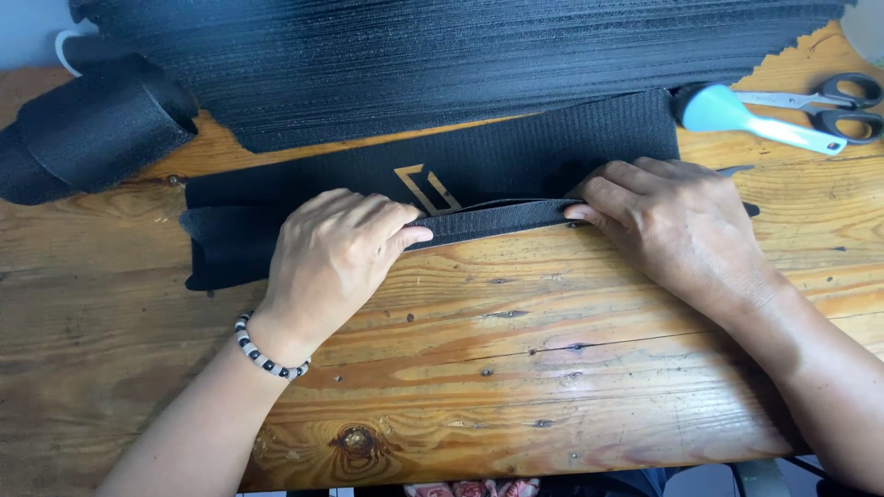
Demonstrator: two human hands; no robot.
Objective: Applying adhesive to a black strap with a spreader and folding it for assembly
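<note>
The wooden table takes up most of the view, and its near half, below the black fabric panel, lies bare up to the front edge. Beyond the panel a large stack of black ribbed fabric runs along the far edge, its zigzag rim overlapping the panel's upper side. Left of the panel sits a roll of black webbing. The panel itself lies flat across the middle, with a gold angular emblem near its centre. The left hand, palm down, pinches the panel's folded lower edge between thumb and fingers; a beaded bracelet circles that wrist. The right hand presses and grips the same fold farther right. Right of the panel lie a light blue handled tool and scissors.
</note>
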